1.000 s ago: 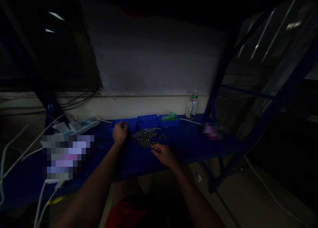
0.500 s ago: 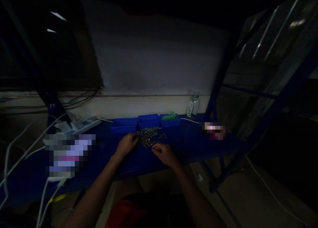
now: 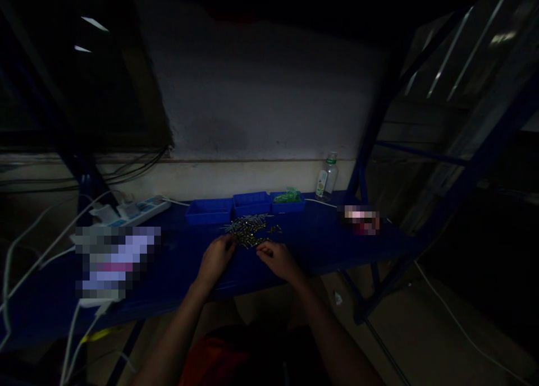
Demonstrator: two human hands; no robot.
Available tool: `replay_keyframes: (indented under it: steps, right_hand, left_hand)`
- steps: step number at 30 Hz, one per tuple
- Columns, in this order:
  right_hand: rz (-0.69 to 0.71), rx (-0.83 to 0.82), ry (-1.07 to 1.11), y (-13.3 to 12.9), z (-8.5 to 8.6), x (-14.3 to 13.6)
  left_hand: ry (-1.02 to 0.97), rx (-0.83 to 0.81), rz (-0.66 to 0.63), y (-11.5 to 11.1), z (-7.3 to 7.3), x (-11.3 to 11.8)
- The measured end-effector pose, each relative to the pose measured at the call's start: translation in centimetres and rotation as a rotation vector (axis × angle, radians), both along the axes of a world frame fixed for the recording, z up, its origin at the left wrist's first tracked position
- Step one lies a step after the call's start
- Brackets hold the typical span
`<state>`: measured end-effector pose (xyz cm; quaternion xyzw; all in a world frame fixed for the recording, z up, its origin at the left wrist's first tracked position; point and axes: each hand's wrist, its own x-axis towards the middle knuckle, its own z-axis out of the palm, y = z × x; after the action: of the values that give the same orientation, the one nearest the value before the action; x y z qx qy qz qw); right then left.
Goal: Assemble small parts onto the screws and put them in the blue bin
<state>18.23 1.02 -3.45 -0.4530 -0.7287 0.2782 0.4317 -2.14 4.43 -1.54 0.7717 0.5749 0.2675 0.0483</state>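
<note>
A pile of small metal pieces (image 3: 251, 233), some brass-coloured and some silvery and pin-like, lies on the blue table (image 3: 181, 268). At its near left edge is my left hand (image 3: 216, 258), fingers curled and pressed together, touching the pieces. My right hand (image 3: 279, 260) rests at the near right edge with thumb and forefinger pinched. Whatever lies between the fingertips of either hand is too small and dark to make out. Behind the pile stand a left blue tray (image 3: 209, 217), a middle blue tray (image 3: 251, 208) and a right blue tray (image 3: 288, 209) holding green plastic (image 3: 288, 196).
A clear bottle (image 3: 327, 178) stands at the back right near the wall. To the left are a power strip (image 3: 145, 209) with plugs and white cables (image 3: 73, 341), beside a blurred-out object (image 3: 122, 262). Another blurred-out item (image 3: 361, 219) lies on the right.
My left hand has drawn back slightly toward me, uncovering silvery pins at the pile's left side. My right hand stays nearly where it was. The view has shifted a little.
</note>
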Motion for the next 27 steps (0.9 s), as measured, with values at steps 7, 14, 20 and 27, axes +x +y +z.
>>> replay_keyframes:
  steps: [7,14,20,27]
  right_hand:
    - [-0.009,-0.001,0.008,0.1,0.0,0.1]
    - [0.096,0.020,-0.004,-0.2,0.4,0.1]
    - [0.094,0.051,-0.116,-0.5,0.7,0.2]
    - [0.078,0.034,-0.063,-0.4,0.5,0.2]
  left_hand:
    - [-0.423,0.002,-0.063,-2.3,0.1,2.1]
    - [-0.403,-0.134,-0.287,-4.2,-0.4,3.9]
    - [-0.500,-0.183,-0.272,-4.5,-0.2,3.1]
    - [-0.544,-0.221,-0.291,-4.5,0.0,3.2]
